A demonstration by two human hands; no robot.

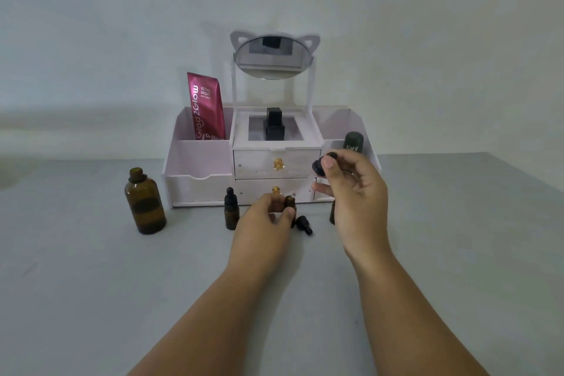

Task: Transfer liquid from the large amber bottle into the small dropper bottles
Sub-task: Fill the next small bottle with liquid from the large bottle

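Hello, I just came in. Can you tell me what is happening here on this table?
A person is working with small bottles at a grey table. The left hand steadies a small open amber dropper bottle, while the right hand holds a black dropper cap with glass pipette above it. The large amber glass bottle stands open at the left. A capped small dropper bottle stands beside the left hand, and a loose black dropper cap lies on the table.

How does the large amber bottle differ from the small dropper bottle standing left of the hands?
The large amber bottle is taller and wider; the small dropper bottle is slim. The large amber bottle's neck is open, while the small dropper bottle wears its black dropper cap. Both are amber, upright and untouched.
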